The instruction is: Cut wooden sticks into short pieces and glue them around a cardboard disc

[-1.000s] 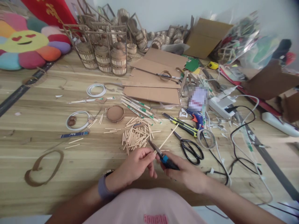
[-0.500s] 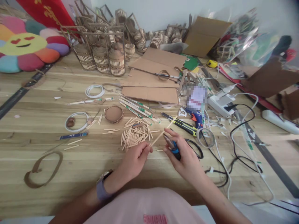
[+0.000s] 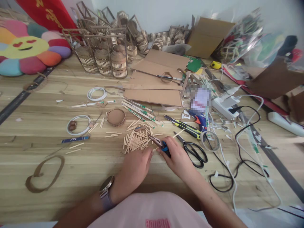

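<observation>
Near the front edge of the table (image 3: 80, 177), the left hand (image 3: 136, 166) pinches one end of a thin stick (image 3: 179, 132), seemingly to steady it, while the right hand (image 3: 177, 156) wraps around the pliers (image 3: 155, 141); whether their jaws bite the stick, I cannot tell. Short sticks (image 3: 136, 139) lie heaped just beyond, probably for easy reach.

The single head view looks forward and down across the bench (image 3: 83, 177) from above the wearer's shirt (image 3: 147, 207). The left hand (image 3: 134, 166) and right hand (image 3: 178, 155) lie at close range, below the centre of the wide field. Coverage extends to the wall (image 3: 154, 15), along the top.
</observation>
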A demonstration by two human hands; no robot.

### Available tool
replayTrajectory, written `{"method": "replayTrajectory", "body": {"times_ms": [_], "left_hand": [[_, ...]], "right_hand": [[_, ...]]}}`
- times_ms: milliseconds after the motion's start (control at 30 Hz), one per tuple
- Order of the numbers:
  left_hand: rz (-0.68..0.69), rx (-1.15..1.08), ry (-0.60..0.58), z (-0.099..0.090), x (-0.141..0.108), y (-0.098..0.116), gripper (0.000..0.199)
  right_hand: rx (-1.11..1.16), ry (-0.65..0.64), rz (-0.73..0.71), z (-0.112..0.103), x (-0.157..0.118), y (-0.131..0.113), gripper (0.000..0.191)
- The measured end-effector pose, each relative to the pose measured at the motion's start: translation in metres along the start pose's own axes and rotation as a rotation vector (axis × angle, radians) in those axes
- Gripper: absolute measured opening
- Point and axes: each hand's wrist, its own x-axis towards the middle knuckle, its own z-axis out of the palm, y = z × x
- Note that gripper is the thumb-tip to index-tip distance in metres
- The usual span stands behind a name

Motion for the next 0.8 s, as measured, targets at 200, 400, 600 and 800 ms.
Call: {"method": "replayTrajectory", "body": {"times_ms": [200,400,600,800], "left_hand": [[-0.030,0.116,-0.021,-0.005,-0.001,0.001,0.031],[-0.062,0.109,0.009,-0.005,-0.003,-0.001,0.031],[-0.121,0.086,-0.007,-0.004,-0.002,0.004,0.035],[0.036,-0.396,0.039,-0.009,-0.002,-0.011,0.030]], "right_hand": [[-0.052,0.061,0.063,0.008,-0.001,-0.008,0.003],[-0.146,0.048,0.139,0.013,-0.001,-0.017,0.003],[-0.209,0.050,0.203,0.020,0.003,-0.024,0.002],[0.194,-0.053,0.179,-0.013,0.013,-0.012,0.007]]}}
